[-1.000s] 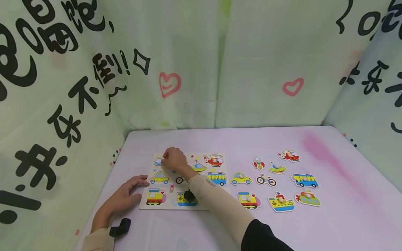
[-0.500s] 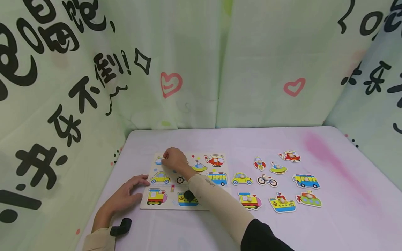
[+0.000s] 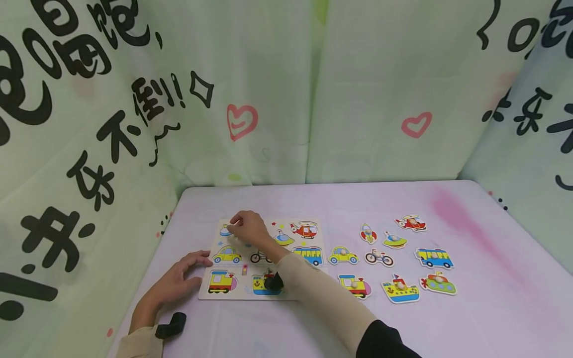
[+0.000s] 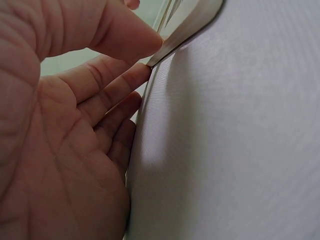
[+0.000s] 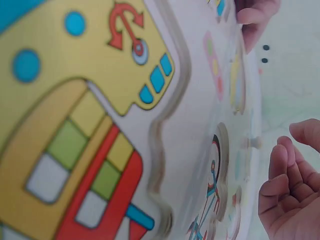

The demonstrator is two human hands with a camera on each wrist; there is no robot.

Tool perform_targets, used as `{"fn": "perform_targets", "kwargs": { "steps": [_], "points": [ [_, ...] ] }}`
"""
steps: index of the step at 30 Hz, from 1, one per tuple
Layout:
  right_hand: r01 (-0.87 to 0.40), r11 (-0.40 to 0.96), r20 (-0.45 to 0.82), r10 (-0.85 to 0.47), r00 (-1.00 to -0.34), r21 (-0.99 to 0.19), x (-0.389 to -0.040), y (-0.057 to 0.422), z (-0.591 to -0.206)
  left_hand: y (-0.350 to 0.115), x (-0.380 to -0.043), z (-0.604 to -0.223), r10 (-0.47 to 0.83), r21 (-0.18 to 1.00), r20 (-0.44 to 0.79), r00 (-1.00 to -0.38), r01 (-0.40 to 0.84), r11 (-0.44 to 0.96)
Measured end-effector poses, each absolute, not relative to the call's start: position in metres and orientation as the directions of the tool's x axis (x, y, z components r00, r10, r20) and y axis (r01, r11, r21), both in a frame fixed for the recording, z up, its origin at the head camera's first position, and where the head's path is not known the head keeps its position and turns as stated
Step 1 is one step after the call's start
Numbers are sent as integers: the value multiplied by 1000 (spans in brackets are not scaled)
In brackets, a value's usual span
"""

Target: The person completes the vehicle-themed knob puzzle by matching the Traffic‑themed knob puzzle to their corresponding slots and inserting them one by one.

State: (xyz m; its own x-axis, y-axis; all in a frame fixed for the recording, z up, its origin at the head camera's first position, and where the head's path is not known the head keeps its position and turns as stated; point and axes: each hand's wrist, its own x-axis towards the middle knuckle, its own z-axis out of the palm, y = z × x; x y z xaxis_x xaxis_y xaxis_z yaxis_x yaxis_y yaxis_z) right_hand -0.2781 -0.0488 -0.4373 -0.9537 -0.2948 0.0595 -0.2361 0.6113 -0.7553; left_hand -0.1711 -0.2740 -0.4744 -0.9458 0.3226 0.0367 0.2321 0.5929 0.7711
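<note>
Cream board (image 3: 244, 294), lower left of frame; left hand (image 3: 181, 277), fingers extended, touches its edge.
Right hand (image 3: 250, 231), thumb parted from fingers, pinches nothing beside the corner's blue piece (image 3: 225, 230); even pressure should seat it.

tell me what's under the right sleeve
Part of the puzzle board; the bus picture shows beside the sleeve. The board's near right corner and any print there are covered.

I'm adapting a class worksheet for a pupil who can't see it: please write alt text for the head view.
A person's right hand is over the upper left of a flat, pale, rectangular puzzle board printed with vehicles, and their left hand touches its left edge. Nine colourful vehicle-shaped pieces lie to the right on a whitish table.
</note>
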Motion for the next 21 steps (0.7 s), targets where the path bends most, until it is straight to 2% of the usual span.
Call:
{"fn": "perform_targets", "kwargs": {
  "steps": [7,21],
  "points": [
    [-219,493,74,-297,-952,-842,-269,-37,-432,-273,-169,-472,335,776,49,-941,247,580],
    [-222,366,88,-348,-933,-904,-246,-24,-418,-271,-171,-473,317,782,18,-948,211,586]
  ]
}}
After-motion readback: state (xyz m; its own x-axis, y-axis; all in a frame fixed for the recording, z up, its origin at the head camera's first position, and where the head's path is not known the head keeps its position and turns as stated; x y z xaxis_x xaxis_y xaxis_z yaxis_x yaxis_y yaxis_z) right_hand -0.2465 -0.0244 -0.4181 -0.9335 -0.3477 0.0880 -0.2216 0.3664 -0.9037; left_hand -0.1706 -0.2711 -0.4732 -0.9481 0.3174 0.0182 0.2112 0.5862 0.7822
